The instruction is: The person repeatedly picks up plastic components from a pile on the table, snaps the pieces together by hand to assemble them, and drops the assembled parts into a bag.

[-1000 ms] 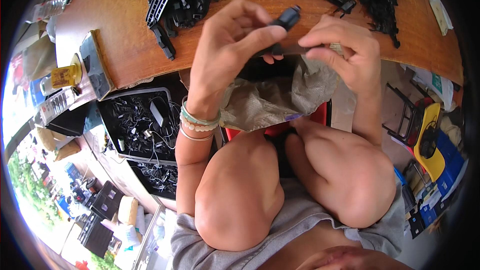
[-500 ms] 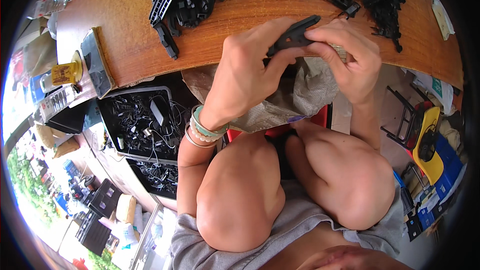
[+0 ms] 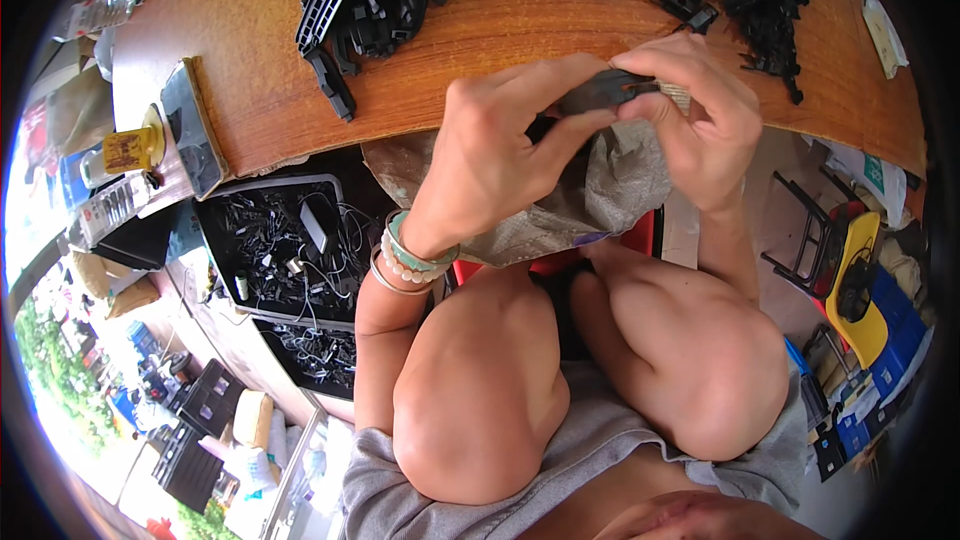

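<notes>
Between my two hands, just over the table's near edge, is a black plastic part. My left hand pinches its left end between thumb and fingers. At its right end, the thumb and fingertips of my right hand close on it. Fingers cover both ends of the part. A woven sack hangs open below my hands, above my knees. On the table beyond lie a heap of curved black plastic parts and, farther right, a pile of thin black parts.
The wooden table curves across the front. To the left stand black trays of small parts and cables, a dark flat box and a yellow container. A yellow and black chair is at the right.
The black part has turned in my fingers, its raised right end coming down nearer level. My right fingers have shifted along it. Both arms stay nearly in place.
</notes>
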Tool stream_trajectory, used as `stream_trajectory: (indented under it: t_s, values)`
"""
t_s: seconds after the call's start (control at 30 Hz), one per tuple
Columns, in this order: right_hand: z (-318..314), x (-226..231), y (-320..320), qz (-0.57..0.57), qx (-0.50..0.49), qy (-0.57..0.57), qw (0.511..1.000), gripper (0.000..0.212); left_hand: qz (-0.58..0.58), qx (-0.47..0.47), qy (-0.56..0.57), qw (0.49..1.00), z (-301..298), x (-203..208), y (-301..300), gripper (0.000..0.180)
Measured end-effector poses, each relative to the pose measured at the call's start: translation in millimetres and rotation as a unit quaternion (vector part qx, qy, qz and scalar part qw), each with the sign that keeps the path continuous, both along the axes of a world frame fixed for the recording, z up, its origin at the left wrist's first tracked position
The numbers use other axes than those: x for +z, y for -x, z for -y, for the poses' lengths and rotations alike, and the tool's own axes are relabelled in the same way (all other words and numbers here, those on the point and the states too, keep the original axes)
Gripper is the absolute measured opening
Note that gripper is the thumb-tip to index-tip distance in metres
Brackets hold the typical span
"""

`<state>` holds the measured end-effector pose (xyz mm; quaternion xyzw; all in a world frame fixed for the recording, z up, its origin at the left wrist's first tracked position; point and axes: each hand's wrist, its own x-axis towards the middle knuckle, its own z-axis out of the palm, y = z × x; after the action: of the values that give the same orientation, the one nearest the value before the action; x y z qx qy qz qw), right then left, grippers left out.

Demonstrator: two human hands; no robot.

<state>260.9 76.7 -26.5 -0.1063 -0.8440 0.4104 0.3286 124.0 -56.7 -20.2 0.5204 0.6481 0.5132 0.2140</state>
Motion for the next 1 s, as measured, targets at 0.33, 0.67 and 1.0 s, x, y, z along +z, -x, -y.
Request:
stream_trajectory:
  t_s: [0.33,0.67,1.0]
  values:
    - [14.2,4.9,-1.2,0.121,0.054,0.127,0.983,0.029,-0.023,-0.109,0.031,0.993,-3.6,-0.7,39.1,0.025]
    - [-45.7,-16.1,13.7,0.135,-0.191,-0.303,0.924,0.015,-0.329,0.179,-0.067,0.925,-107.4,16.5,63.2,0.024]
    - [-45.0,-24.0,14.6,0.126,-0.162,-0.284,0.937,0.018,-0.327,0.156,-0.004,0.932,-83.0,3.8,50.6,0.034]
